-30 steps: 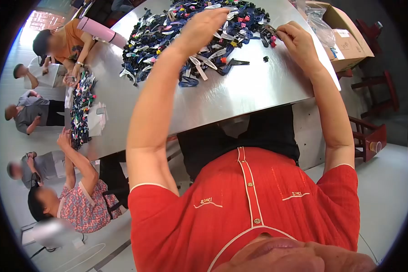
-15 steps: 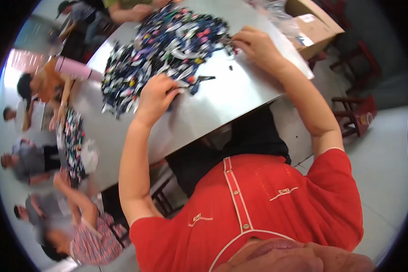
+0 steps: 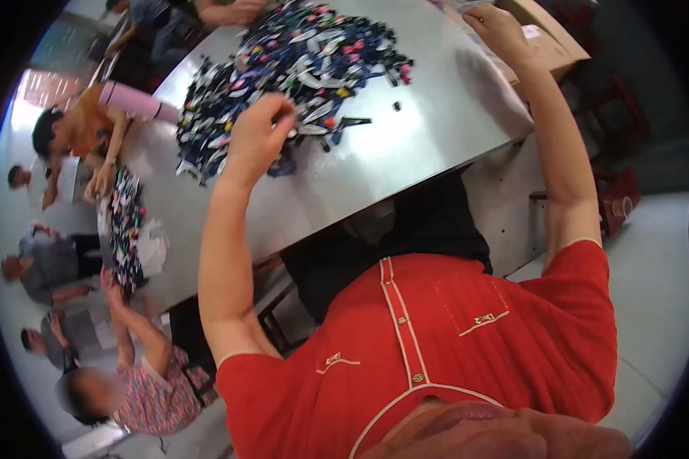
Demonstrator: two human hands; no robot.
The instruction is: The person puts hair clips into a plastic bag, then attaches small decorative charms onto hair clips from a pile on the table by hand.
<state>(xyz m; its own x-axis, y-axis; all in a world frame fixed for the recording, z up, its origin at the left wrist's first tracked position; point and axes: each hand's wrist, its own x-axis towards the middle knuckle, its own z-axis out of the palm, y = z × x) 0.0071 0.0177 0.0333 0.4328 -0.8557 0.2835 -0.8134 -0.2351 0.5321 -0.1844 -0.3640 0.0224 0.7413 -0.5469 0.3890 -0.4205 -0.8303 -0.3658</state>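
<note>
A big pile of hair clips (image 3: 283, 76) sits on the shiny metal table (image 3: 390, 153), in front of the person. The pile is longest on a slant, from the near left up to the far side, away from the person. The clips in it point all different ways. They look small and thin, and most are black, dark blue or white. Bits of pink, red, yellow and green show among them.

By the near edge of the pile, a black clip (image 3: 356, 121) lies flat. It is long and skinny, and its long way runs from side to side. A white clip (image 3: 311, 130) lies just to its left, with its long way also going mostly sideways. A little black piece (image 3: 396, 105) lies on the table, apart from the pile, on its right.

The left hand (image 3: 259, 138) is over the near side of the pile, with its fingers bent in toward the thumb. I cannot tell if it holds anything. The right hand (image 3: 501, 32) is up by the cardboard box (image 3: 563, 47), well apart from the pile. Its fingers are curled, but I cannot tell if they hold something.

A pink bottle (image 3: 142, 101) is near the left side of the pile.
</note>
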